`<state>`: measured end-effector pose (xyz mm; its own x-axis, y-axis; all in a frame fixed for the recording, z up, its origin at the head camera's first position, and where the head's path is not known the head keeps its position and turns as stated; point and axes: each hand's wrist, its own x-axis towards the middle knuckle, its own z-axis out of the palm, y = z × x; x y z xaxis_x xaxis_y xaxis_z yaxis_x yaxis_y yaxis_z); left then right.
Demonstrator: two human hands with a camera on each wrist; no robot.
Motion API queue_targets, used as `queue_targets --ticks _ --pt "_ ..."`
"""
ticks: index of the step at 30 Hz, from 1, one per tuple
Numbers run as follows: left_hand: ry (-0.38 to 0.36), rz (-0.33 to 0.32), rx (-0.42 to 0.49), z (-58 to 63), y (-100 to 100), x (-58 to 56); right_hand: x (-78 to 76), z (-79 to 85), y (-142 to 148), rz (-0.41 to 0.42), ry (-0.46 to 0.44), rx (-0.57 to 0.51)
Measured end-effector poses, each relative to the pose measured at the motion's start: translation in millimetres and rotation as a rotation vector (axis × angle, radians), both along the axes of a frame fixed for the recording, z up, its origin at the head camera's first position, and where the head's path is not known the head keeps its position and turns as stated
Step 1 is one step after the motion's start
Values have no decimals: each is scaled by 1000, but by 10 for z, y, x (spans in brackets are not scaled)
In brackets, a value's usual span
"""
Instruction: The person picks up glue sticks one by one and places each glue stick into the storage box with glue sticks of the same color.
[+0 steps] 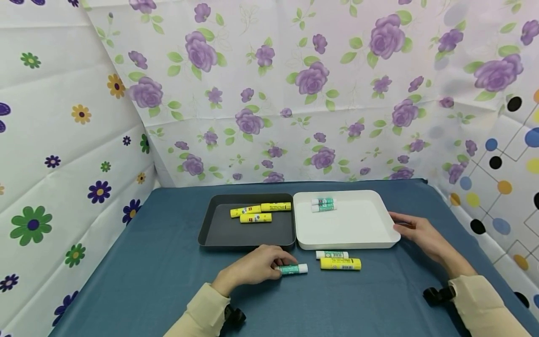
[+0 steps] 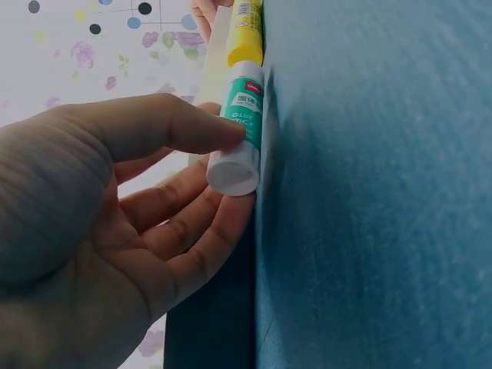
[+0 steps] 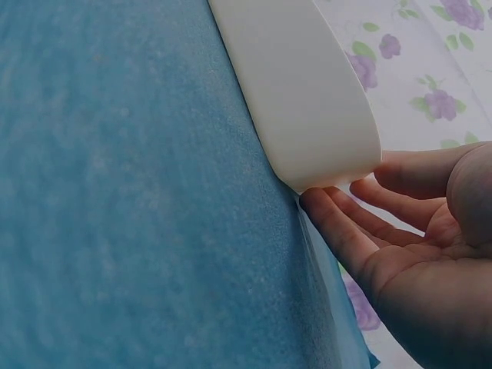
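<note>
My left hand [image 1: 258,265] pinches a green-and-white glue stick [image 1: 293,269] between thumb and fingers, low over the cloth in front of the dark tray. In the left wrist view the thumb lies across the glue stick's [image 2: 243,115] label, with its white end facing the camera. My right hand [image 1: 425,236] touches the right side of the white tray [image 1: 349,229] with extended fingertips. Up close, the right wrist view has those fingers [image 3: 338,223] against the tray's corner. A second green glue stick [image 1: 332,254] and a large yellow glue stick [image 1: 340,264] lie before the white tray.
The dark grey tray [image 1: 223,238] stands left of the white one and holds several yellow glue sticks [image 1: 255,218]. Two small green glue sticks [image 1: 324,207] lie in the white tray's back left. Blue cloth [image 1: 168,262] covers the table; flowered sheets [image 1: 269,93] hang behind.
</note>
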<state>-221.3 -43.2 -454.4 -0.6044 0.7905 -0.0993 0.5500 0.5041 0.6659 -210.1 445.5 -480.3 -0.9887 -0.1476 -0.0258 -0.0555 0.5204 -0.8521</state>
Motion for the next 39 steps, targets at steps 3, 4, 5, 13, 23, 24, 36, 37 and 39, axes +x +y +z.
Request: queue_targets --ticks 3,4,5,13,23,24,36,37,39 --pt "-1 5 17 16 -5 -4 -2 -3 0 -1 -1 -1" --pt "-7 9 25 18 -6 -6 -3 -4 0 0 0 -3" --pt "-16 11 35 21 -7 -7 -4 -6 1 1 1 -4" --pt "-45 31 93 42 -10 -5 -6 -18 9 4 9 -11" --pt "-59 52 137 66 -15 12 -4 -17 3 5 9 -18" --pt "-60 54 143 67 -16 11 -4 -18 2 6 9 -20" --pt "-37 52 190 155 20 -60 4 -5 -3 1 0 -29" --pt "-35 53 193 173 27 -70 3 -5 -3 2 0 -28" --pt "-34 56 200 208 36 -90 1 -7 -4 2 0 -27"
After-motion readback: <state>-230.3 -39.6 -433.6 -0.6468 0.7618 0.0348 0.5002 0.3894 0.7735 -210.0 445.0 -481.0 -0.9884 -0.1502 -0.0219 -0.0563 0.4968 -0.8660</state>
